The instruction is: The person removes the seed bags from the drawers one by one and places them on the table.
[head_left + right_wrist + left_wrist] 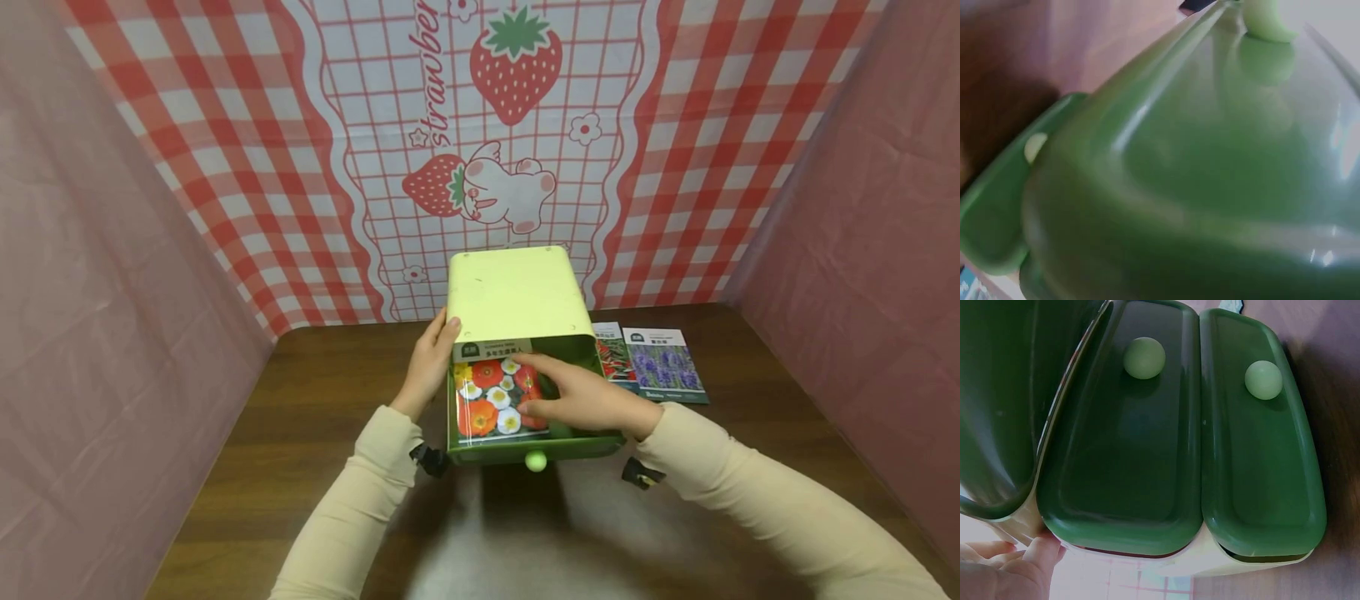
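A small cabinet point(517, 292) with a pale yellow-green top stands on the table, its green top drawer point(570, 450) pulled out. Inside the drawer lies a seed packet point(480, 400) printed with red, orange, yellow and white flowers. My right hand point(585, 392) reaches into the drawer over the packet's right side, thumb and index finger spread apart at the packet. Against the cabinet's left side rests my left hand point(431, 362), with its thumb near the front edge. The left wrist view shows two closed lower drawers point(1129, 444) with round pale knobs.
To the right of the cabinet, a packet with purple flowers point(663, 367) lies beside a packet with red peppers point(615, 358), partly hidden by the cabinet. Behind stands a red-and-white checked strawberry cloth point(517, 75). Pink cloth hangs point(840, 250) at both sides.
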`<state>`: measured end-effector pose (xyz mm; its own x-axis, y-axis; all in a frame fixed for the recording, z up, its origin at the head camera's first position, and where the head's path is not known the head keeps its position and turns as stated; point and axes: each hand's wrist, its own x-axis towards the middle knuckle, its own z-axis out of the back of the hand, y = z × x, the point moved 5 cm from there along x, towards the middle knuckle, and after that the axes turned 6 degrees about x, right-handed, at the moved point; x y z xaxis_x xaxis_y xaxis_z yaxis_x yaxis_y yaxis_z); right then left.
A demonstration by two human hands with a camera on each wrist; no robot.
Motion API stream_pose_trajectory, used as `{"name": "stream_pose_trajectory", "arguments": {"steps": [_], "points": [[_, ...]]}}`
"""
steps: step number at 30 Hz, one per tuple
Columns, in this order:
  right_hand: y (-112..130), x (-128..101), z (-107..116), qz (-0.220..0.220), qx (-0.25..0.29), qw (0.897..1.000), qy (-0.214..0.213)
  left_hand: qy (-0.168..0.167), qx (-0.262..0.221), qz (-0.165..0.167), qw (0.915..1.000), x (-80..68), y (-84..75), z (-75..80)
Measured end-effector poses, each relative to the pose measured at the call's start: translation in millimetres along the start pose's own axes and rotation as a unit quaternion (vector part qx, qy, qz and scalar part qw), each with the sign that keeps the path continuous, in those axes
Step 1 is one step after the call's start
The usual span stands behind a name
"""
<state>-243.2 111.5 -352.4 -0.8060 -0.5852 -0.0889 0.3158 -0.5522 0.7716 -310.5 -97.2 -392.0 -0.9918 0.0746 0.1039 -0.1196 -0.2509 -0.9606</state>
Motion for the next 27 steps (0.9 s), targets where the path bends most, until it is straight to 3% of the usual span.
{"name": "stream_pose_trajectory", "arguments": {"steps": [6, 12, 18, 22, 27], "points": [[0.3, -3.1, 2.0, -0.025, 0.131, 0.991, 0.002, -0.013, 0.015, -0.008, 0.9998, 1.2, 2.9, 0.7], [-6.5, -5.9, 6.0, -0.066, 0.2, 0.977, -0.022, -0.023, 0.025, -0.006, 0.9994, 0.6, 2.3, 1.2], [-11.3, -3.4, 9.2, -0.088, 0.291, 0.952, -0.032, -0.024, 0.023, -0.001, 0.9995, 0.1, 2.2, 1.3], [-12.8, -1.7, 7.4, -0.096, 0.323, 0.941, -0.024, -0.025, 0.015, 0.0, 0.9996, 0.5, 2.1, 0.7], [-14.5, -0.8, 3.3, -0.112, 0.316, 0.942, -0.012, -0.021, 0.01, 0.0, 0.9997, -0.3, 1.3, -0.1]]}}
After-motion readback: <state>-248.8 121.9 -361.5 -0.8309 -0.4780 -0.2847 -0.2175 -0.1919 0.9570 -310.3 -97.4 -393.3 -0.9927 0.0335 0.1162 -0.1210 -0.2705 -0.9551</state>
